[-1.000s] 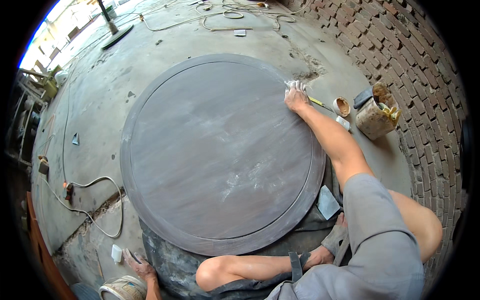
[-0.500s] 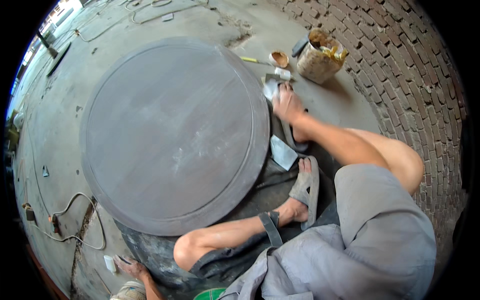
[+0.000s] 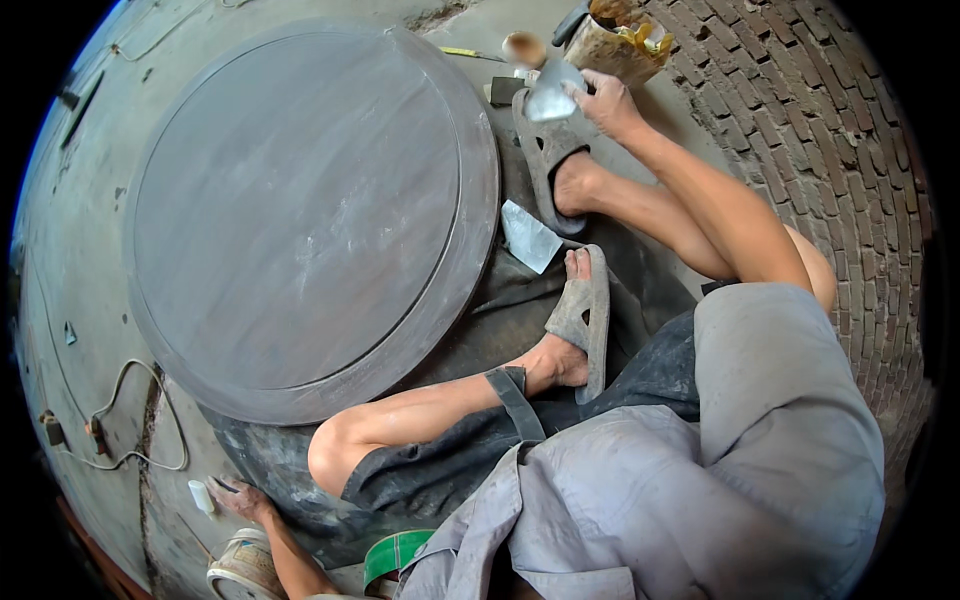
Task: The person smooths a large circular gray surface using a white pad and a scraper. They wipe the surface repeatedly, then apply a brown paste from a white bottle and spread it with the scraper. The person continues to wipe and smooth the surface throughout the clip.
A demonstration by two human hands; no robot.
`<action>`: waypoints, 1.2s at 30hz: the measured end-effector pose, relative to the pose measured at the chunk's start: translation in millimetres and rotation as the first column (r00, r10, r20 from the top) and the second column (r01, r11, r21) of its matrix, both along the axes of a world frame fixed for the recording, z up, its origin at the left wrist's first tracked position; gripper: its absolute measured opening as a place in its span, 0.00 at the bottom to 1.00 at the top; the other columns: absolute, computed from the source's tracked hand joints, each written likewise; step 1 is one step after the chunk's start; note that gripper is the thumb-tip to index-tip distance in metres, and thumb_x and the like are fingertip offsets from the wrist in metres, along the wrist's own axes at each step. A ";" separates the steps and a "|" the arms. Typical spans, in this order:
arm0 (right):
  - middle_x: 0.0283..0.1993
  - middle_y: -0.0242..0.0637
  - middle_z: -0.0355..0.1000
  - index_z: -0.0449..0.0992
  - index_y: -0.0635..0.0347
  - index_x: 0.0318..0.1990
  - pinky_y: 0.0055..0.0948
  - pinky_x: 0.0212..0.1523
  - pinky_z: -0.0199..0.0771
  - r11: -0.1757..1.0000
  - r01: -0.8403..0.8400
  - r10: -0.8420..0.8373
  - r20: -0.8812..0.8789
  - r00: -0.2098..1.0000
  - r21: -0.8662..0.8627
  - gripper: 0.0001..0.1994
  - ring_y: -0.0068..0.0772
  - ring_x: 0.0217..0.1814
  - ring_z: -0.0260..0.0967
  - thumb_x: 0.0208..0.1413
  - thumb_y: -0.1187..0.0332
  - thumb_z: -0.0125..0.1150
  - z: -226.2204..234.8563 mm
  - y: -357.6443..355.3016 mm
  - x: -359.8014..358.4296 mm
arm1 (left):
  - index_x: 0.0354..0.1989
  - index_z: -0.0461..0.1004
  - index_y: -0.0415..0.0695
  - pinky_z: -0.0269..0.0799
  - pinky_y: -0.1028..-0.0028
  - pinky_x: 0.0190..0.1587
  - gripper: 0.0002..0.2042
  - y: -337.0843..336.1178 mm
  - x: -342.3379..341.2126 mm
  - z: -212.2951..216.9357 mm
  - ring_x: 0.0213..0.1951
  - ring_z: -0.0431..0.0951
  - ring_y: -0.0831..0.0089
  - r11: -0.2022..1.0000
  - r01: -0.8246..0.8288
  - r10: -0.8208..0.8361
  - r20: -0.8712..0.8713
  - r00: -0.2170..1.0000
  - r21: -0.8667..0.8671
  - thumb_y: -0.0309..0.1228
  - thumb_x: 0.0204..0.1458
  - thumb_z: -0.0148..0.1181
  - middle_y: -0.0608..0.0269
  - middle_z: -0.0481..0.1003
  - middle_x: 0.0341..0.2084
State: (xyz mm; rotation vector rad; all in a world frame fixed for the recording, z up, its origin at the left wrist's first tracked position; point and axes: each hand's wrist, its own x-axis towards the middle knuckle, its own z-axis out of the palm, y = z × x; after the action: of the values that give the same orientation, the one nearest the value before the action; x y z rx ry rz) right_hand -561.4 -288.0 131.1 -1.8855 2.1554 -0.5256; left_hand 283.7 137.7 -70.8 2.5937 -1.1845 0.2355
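My right hand (image 3: 608, 104) pinches the edge of a pale bluish-white sheet (image 3: 553, 92), held above my sandal at the far right of a large grey round slab (image 3: 300, 215). The slab is flat, with a raised ring near its rim and whitish smears on top. A second pale sheet (image 3: 530, 237) lies on dark cloth between my sandals. At the lower left my left hand (image 3: 240, 498) is low by the floor, fingers stretched apart, next to a small white cylinder (image 3: 201, 496). A dark streak shows between its fingers; I cannot make it out.
A stained, cut-open container (image 3: 612, 48) stands by the brick paving (image 3: 820, 150) at right. Near it lie a brown cup-like bowl (image 3: 524, 50), a dark block (image 3: 508, 92) and a yellow-handled tool (image 3: 470, 53). A white bucket (image 3: 245, 568) sits lower left; a cable (image 3: 128, 365) loops on the floor.
My right hand has lifted the pale sheet off the slab's edge and moved it right, toward the container. My left hand stays by the white cylinder. The whole view has shifted.
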 end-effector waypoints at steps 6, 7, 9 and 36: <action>0.49 0.54 0.80 0.78 0.61 0.52 0.47 0.57 0.74 0.963 -0.068 -0.017 -0.309 0.951 -0.262 0.23 0.55 0.52 0.77 0.58 0.52 0.67 -14.2 4.0 -6.9 | 0.70 0.64 0.34 0.51 0.56 0.75 0.28 -2.8 -5.4 -9.7 0.73 0.59 0.47 1.000 0.021 -0.021 -0.024 0.999 0.011 0.44 0.72 0.42 0.40 0.63 0.71; 0.49 0.54 0.79 0.77 0.62 0.53 0.47 0.58 0.74 0.920 -0.166 0.002 -0.420 0.908 -0.354 0.24 0.55 0.53 0.77 0.57 0.52 0.67 -17.9 10.6 5.7 | 0.70 0.64 0.34 0.51 0.56 0.75 0.28 -0.4 -1.4 -4.7 0.73 0.60 0.47 1.000 0.014 -0.014 -0.016 1.000 0.005 0.44 0.72 0.42 0.40 0.63 0.71; 0.47 0.52 0.79 0.75 0.63 0.54 0.45 0.56 0.75 0.880 -0.309 0.127 -0.448 0.885 -0.361 0.27 0.55 0.51 0.77 0.54 0.53 0.71 -26.6 30.6 27.0 | 0.70 0.64 0.34 0.51 0.56 0.75 0.28 -0.5 -1.3 -1.4 0.72 0.60 0.47 1.000 0.008 -0.008 -0.017 1.000 -0.013 0.45 0.72 0.42 0.41 0.63 0.71; 0.57 0.41 0.72 0.69 0.71 0.61 0.41 0.63 0.80 0.867 -0.148 -0.416 0.854 0.312 0.476 0.17 0.36 0.59 0.73 0.69 0.70 0.55 -50.2 132.6 109.9 | 0.70 0.64 0.33 0.51 0.57 0.75 0.28 -1.5 -7.7 -2.0 0.72 0.60 0.47 0.999 0.031 -0.032 -0.036 0.999 -0.034 0.43 0.70 0.45 0.40 0.63 0.70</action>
State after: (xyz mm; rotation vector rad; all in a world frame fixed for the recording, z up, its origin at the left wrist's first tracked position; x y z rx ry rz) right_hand -451.5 -155.3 80.9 -0.6829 1.3615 -0.7775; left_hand 276.1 136.2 -72.8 2.5374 -1.1981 0.1991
